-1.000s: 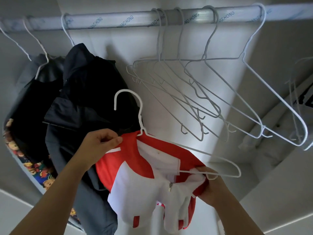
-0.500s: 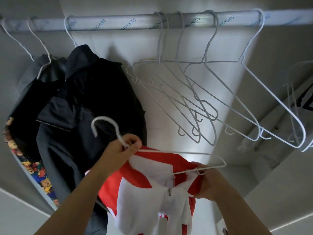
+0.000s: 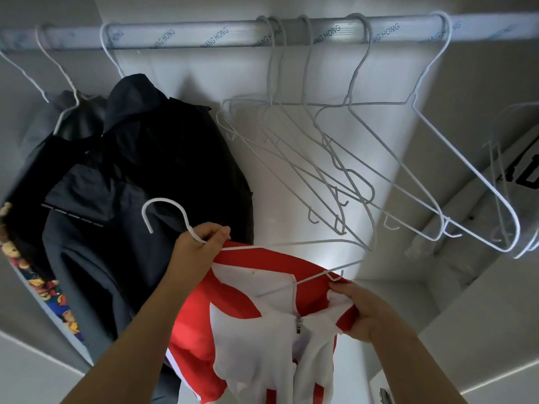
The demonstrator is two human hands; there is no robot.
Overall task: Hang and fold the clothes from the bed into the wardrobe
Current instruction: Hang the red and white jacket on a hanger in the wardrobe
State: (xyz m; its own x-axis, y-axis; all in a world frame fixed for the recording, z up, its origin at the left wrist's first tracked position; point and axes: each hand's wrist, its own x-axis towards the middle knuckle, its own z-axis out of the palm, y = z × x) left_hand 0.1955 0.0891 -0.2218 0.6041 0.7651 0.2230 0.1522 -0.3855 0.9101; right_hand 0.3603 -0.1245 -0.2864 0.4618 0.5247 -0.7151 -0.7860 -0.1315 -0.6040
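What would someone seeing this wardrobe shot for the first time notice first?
The red and white zip top low in the middle stands out, half on a white wire hanger that the left hand grips by its neck while the right hand pinches the fabric. Above, empty wire hangers dangle from the rail, with dark jackets hung at left.

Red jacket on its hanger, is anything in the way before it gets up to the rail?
Nothing visible blocks the red jacket. The left hand holds the white hanger below a bare stretch of rail, between the dark jacket and the bunch of empty hangers. The dark jacket hangs close beside that gap.
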